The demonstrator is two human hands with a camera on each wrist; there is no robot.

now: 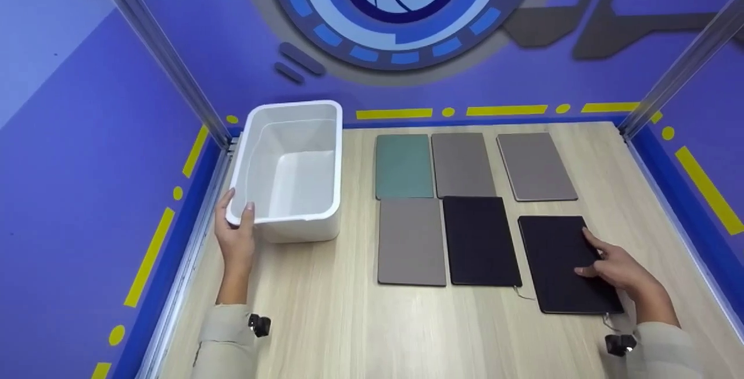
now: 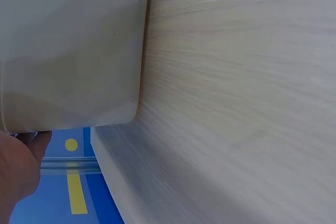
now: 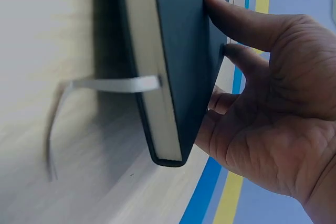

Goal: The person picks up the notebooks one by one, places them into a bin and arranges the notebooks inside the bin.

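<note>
My left hand (image 1: pixel 235 244) grips the near left corner of a white plastic bin (image 1: pixel 305 230), thumb over the rim. In the left wrist view, the bin's outer wall (image 2: pixel 73 51) fills the upper left. My right hand (image 1: pixel 625 267) holds a black notebook (image 1: pixel 552 257) by its right edge, the thumb lying on the cover and other fingers around the edge. The right wrist view shows this notebook's page edges and a pale ribbon bookmark (image 3: pixel 115 84) hanging from them. A shadow lies beside the notebook; whether it touches the table I cannot tell.
Left of the held notebook lie another black notebook (image 1: pixel 482 242) and a grey-brown one (image 1: pixel 411 242). Behind them are a green notebook (image 1: pixel 404 167) and two more grey-brown notebooks (image 1: pixel 463 165). Blue panels with metal posts (image 1: pixel 168 59) enclose the wooden table (image 1: pixel 337 315).
</note>
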